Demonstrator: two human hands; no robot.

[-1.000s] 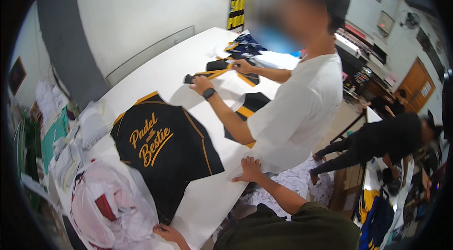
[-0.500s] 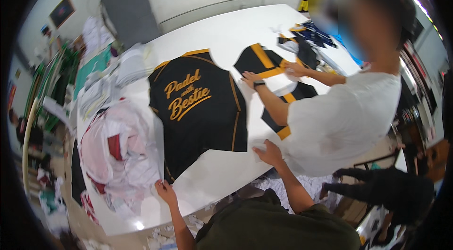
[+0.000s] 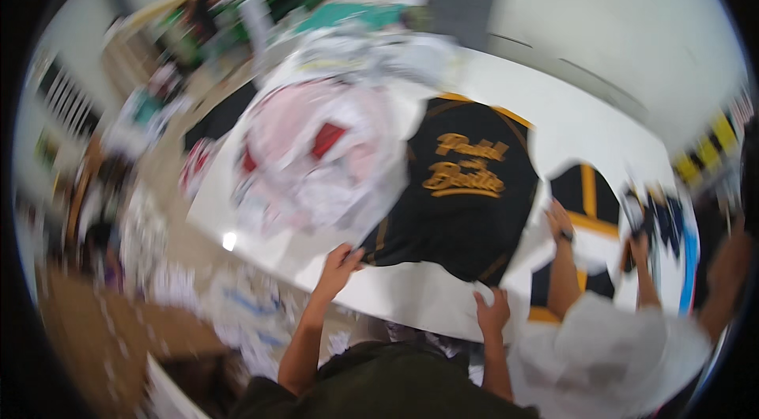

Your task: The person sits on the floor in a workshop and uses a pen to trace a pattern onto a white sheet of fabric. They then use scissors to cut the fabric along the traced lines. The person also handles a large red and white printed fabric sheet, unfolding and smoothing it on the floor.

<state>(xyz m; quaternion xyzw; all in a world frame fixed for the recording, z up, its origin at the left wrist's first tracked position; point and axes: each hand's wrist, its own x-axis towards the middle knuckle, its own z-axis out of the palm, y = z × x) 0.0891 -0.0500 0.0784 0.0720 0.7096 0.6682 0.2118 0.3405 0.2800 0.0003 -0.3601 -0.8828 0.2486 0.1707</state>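
A black shirt panel [image 3: 474,217] with orange lettering and orange trim lies on the white table in front of me. My left hand [image 3: 340,269] is closed on its lower left corner. At the lower right corner is my right hand [image 3: 493,310], its fingers bent against the fabric edge; blur softens the exact grip. Between my hands the bottom edge of the panel curves. To the right lie smaller black pieces with orange bands, one farther off [image 3: 605,194] and one nearer [image 3: 597,281].
A co-worker in a white shirt [image 3: 609,348] stands at my right, one hand [image 3: 560,221] by the farther black piece. A pile of white, pink and red fabric [image 3: 316,158] covers the left of the white table [image 3: 379,292]. Stacked light cloth [image 3: 411,55] lies behind it.
The view has swung left and is blurred. My right hand has come from beside the table edge to the panel's lower right corner. My left hand stays at the lower left corner.
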